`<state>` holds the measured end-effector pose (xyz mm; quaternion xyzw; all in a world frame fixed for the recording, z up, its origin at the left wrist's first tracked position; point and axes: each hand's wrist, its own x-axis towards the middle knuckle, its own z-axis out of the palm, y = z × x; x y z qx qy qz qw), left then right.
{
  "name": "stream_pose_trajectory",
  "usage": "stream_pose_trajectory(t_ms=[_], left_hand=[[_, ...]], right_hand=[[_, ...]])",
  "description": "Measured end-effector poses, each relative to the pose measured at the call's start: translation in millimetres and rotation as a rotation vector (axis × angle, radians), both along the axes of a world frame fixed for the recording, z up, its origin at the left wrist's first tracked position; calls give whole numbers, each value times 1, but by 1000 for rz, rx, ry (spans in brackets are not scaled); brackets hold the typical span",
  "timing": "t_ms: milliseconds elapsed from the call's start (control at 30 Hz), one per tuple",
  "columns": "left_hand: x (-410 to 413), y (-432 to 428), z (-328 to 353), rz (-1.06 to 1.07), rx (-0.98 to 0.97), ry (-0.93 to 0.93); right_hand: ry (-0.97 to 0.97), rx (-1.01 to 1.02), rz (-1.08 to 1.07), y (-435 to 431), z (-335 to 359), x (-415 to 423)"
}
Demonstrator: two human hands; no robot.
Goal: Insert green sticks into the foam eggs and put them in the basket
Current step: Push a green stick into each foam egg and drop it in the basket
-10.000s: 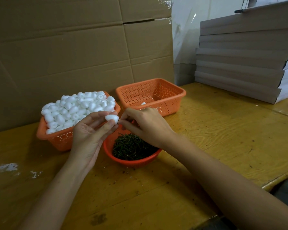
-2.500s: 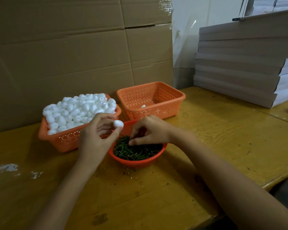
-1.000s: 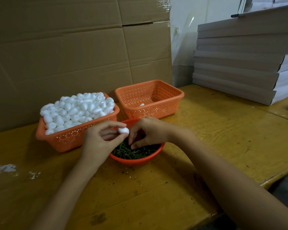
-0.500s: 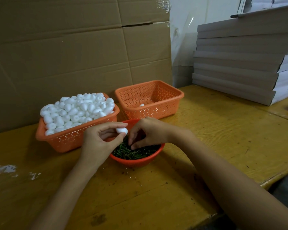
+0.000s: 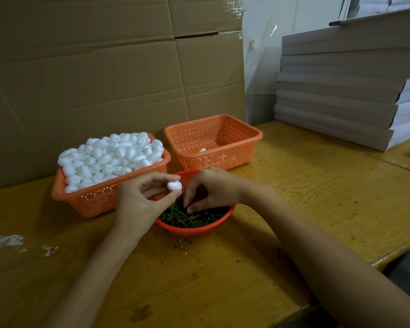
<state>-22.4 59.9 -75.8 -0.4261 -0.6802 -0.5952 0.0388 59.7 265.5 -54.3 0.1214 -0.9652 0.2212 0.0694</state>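
Pinching foam egg (image 5: 174, 185) w/ fingertips, left hand (image 5: 140, 202) sits just left of right hand (image 5: 211, 188), its fingers curled into green sticks (image 5: 189, 217); stick grip unclear.

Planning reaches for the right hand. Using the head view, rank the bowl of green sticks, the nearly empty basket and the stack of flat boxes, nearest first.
1. bowl of green sticks: directly beneath the right hand, at the table's front.
2. nearly empty basket: just behind the hand, toward the cardboard wall.
3. stack of flat boxes: far off at the back right.
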Motion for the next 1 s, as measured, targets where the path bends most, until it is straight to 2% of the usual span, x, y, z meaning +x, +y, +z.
stream_pose_trajectory(t_ms=[700,1000], left_hand=[[0,1,0,-63,-15,-38],[0,1,2,-29,-17,56]], right_hand=[[-9,13,-6,-1,1,0],[-18,10,-5,-2,2,1]])
